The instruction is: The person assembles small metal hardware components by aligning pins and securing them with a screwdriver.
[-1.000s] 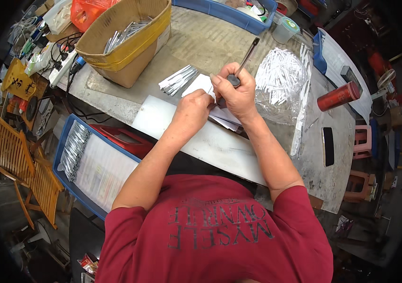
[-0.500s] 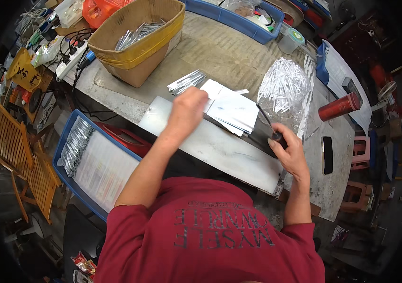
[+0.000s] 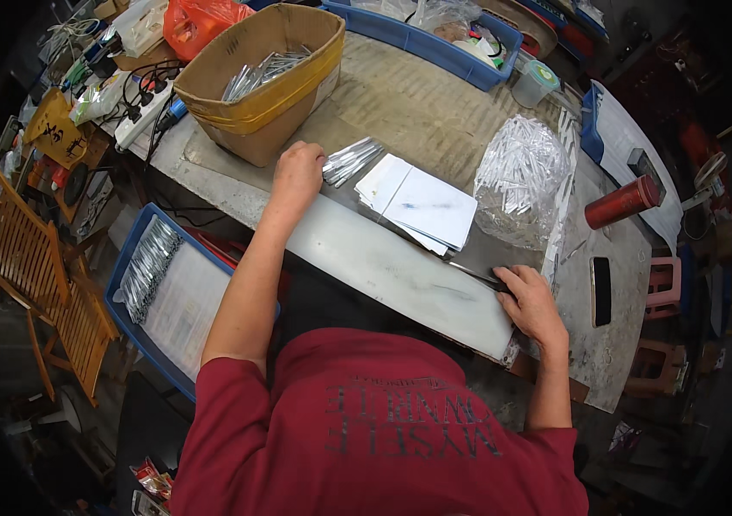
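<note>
My L grip (image 3: 300, 175) is curled by metal sticks (image 3: 353, 161), can't tell if holding any; R grip (image 3: 532, 303) has a tool (image 3: 475, 276). Blue tray (image 3: 156, 347) part full, box (image 3: 250, 144) too.

Left grip (image 3: 300, 176) had moved off the white cards (image 3: 430, 205), now to its right; right grip (image 3: 531, 305) had lowered its tool (image 3: 474, 276).

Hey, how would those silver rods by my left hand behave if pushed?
The silver rods would probably slide apart, since they lie fanned with no visible band. Their straight shapes suggest they're fairly stiff, and their shiny surfaces may be slippery.
</note>
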`<move>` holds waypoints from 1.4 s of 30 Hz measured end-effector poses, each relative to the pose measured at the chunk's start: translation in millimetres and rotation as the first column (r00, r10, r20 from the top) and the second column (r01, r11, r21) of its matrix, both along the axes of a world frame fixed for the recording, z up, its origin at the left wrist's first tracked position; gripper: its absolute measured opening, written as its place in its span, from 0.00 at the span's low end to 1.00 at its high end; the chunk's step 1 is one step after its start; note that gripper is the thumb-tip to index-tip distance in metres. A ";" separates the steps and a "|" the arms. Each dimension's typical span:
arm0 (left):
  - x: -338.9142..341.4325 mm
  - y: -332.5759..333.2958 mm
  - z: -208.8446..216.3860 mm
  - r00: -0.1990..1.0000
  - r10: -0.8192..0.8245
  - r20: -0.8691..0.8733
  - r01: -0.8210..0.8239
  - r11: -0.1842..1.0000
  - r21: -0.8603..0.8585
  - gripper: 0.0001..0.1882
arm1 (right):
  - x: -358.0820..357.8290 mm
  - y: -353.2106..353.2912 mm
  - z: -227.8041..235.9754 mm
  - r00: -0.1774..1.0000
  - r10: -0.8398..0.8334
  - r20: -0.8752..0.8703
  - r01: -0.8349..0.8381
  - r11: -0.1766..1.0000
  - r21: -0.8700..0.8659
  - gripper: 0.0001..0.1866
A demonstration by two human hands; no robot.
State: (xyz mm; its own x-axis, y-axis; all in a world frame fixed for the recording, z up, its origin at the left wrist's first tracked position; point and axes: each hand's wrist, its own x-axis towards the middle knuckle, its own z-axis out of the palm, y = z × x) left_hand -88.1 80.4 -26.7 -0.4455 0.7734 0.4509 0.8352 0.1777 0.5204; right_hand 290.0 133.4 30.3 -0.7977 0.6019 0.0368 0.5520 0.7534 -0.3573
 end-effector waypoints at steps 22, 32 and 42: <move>-124.7 26.0 130.5 0.992 -0.082 -0.097 0.040 0.928 -0.370 0.10 | -27.9 -38.1 -35.8 0.901 0.051 -0.431 -0.046 0.999 0.022 0.07; -132.0 55.3 96.1 0.928 0.307 0.213 0.039 0.488 -0.872 0.20 | -37.4 -37.1 -37.2 0.917 0.006 -0.399 -0.012 1.000 -0.011 0.05; -131.6 45.2 113.4 0.982 -0.145 -0.123 0.093 0.930 -0.357 0.07 | -37.1 -36.7 -40.0 0.894 0.024 -0.448 -0.024 1.000 0.005 0.05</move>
State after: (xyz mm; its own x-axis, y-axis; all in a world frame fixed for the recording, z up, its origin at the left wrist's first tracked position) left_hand -219.7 125.7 86.7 -0.2905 0.9365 0.1964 0.9230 0.2202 0.3157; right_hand 252.9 96.7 -9.8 -0.7110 0.5828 0.3935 0.3148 0.7642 -0.5629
